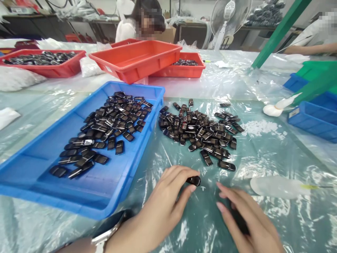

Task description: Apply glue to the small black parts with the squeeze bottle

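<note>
My left hand (171, 196) pinches a small glossy black car-shaped piece (194, 180) between thumb and fingertips, just above the green table covering. To its right, my right hand (244, 218) has its thumb and forefinger apart at the tips. A dark elongated thing (239, 218) lies in that hand against the palm, partly hidden and blurred. Ahead of both hands is a loose heap of similar black pieces (197, 130). On the left, a blue tray (105, 191) holds many more of them, scattered over its far half.
Red trays (137, 58) stand at the back, some with small parts. Blue bins (313, 121) and a green post (281, 33) are at the right. White flakes (263, 129) and a whitish translucent bottle-like thing (279, 187) lie right of the heap. People sit across the table.
</note>
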The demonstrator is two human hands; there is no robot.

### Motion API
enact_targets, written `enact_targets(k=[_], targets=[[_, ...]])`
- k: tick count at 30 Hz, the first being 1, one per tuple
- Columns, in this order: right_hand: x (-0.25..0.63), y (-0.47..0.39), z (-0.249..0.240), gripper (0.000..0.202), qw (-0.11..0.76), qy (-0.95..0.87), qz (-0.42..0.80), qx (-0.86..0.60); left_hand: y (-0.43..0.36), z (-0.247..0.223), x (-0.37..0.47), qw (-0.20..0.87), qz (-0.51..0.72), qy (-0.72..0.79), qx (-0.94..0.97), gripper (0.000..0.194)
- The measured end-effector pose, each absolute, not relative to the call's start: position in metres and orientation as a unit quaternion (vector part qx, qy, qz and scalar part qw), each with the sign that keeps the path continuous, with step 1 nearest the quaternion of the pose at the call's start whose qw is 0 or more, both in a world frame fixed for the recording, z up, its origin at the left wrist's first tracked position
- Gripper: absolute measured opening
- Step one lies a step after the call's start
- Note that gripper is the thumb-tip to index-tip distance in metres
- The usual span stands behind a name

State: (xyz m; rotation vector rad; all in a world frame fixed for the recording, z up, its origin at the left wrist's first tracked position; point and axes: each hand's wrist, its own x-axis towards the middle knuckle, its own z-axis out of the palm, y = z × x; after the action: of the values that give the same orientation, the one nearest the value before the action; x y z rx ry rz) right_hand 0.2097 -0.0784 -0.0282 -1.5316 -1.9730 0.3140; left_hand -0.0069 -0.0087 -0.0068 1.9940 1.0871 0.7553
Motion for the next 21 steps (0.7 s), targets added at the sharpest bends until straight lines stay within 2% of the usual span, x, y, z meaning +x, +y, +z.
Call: enact_targets(k=[4, 7, 10, 15, 21], targets=[[0.192, -0.050, -0.025, 0.035, 0.256, -0.799, 0.146, -0.525, -0.008, -0.007, -0.007, 0.346, 0.299, 0.415, 0.787, 0.022], [0.194, -0.046, -0.025, 0.029, 0.271, -0.788, 0.180, -0.523, -0.007, -0.007, -0.007, 0.336, 0.303, 0.411, 0.792, 0.021], [0.196, -0.053, -0.021, 0.014, 0.312, -0.744, 0.238, -0.542, -0.008, -0.007, -0.007, 0.338, 0.303, 0.404, 0.794, 0.022], [0.194, -0.059, -0.013, 0.012, 0.416, -0.567, 0.433, -0.564, -0.013, -0.007, -0.007, 0.355, 0.302, 0.369, 0.804, 0.023], [0.192, -0.053, -0.009, 0.020, 0.431, -0.432, 0.629, -0.480, -0.013, 0.002, -0.010, 0.387, 0.299, 0.299, 0.819, 0.026]])
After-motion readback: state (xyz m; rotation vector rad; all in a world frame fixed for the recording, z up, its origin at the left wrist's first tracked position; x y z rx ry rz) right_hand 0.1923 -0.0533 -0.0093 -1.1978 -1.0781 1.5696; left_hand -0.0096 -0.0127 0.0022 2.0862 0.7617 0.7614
